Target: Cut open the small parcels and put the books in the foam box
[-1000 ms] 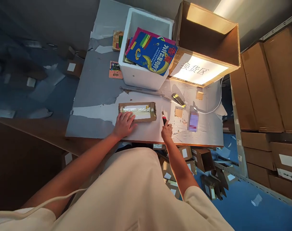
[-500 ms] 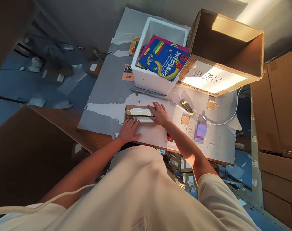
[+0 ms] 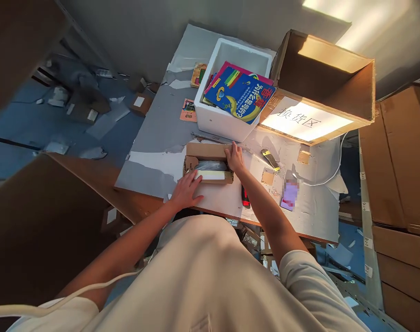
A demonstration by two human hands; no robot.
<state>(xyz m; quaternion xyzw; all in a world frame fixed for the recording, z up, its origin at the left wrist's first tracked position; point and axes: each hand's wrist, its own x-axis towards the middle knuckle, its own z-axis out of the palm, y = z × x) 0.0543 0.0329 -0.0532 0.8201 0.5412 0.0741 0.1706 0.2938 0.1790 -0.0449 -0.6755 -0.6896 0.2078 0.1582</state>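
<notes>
A small cardboard box lies on the table in front of me with its top open. Its far flap stands raised, and a white label runs along the near flap. Inside is something grey wrapped in clear plastic; its kind I cannot make out. My left hand rests on the near left edge, fingers stretched out and thumb apart. At the right end, my right hand grips the far flap, fingers behind it. Beside my right forearm lies a red and black tool, partly hidden.
A white foam box with books stands at the back, beside a large open carton with a handwritten sign. A black and yellow cutter, a blurred phone and a white cable lie right. Stacked cartons stand farther right.
The small box has gone from closed to open, its far flap lifted and the wrapped contents showing. My right hand has shifted from the top to the flap's right end. The view has tilted slightly.
</notes>
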